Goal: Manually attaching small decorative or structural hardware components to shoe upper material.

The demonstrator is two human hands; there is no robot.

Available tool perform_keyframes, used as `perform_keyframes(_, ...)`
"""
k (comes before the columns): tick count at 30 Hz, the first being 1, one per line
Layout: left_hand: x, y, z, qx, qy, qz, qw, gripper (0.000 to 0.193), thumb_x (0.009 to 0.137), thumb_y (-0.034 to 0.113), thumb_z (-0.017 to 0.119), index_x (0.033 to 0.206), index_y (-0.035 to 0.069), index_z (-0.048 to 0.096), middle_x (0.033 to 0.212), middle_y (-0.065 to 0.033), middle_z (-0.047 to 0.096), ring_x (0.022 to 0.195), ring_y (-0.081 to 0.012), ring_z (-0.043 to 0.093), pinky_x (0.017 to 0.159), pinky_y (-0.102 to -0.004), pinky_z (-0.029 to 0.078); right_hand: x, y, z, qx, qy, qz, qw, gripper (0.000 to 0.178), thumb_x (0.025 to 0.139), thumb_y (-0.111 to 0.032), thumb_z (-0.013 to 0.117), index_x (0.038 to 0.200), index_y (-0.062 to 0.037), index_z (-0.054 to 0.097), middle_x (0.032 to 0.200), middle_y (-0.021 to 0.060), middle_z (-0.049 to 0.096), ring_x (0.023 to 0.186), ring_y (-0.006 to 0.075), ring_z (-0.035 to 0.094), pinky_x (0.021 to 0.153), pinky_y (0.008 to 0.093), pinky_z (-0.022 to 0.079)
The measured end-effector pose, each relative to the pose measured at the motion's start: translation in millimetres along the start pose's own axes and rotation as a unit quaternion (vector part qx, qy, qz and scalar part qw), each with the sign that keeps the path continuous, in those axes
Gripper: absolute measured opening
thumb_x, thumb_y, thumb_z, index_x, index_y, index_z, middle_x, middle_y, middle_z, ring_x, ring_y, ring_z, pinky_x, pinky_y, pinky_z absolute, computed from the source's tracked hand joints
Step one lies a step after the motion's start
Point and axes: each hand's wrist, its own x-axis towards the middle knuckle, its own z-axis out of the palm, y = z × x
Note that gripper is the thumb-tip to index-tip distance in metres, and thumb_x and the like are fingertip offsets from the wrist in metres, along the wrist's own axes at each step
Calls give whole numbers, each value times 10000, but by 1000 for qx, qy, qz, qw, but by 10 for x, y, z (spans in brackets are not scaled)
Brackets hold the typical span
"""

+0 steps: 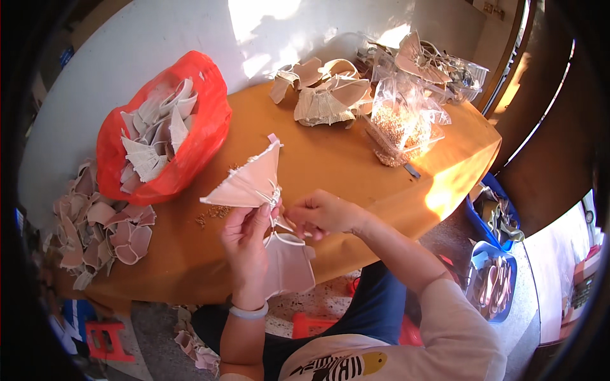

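A beige bra (248,174) with padded cups is held up over the table's near edge. Its upper cup, fringed with a pale ruffled trim, points up and left, and its lower cup (287,263) hangs down. My left hand (246,238) pinches the narrow middle between the cups. Just to the right, my right hand (321,213) is closed with its fingertips together beside that middle part. What those fingertips grip is too small to make out. Small gold-coloured pieces (219,211) lie scattered on the table behind my left hand.
The table has an orange-brown cover (305,162). At left stand a red plastic bag (216,120) of beige cups and a loose pile of cups (95,232). Toward the back are more bras (327,101) and a clear tub (397,143) of gold-coloured pieces. A blue basin (507,311) sits lower right.
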Motion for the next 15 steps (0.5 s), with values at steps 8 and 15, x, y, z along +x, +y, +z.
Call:
perform_keyframes(8,142,-289,116,341,-219,255,878,206,885,-35,593,1073,-5,671,993,-136,697,850,-249,701,708,-343,558,494,530,-386,499,-150,-85,849,310,987,-180,528,1240,-1,540,1101,153,662,947,244,673,846,362,576)
perform_keyframes(15,83,-731,53,455,-226,222,832,159,825,-17,628,964,21,695,923,-110,668,821,-302,665,729,-391,538,425,299,-1116,431,54,55,899,500,982,-309,579,1327,41,490,1220,141,624,1035,220,646,890,358,532)
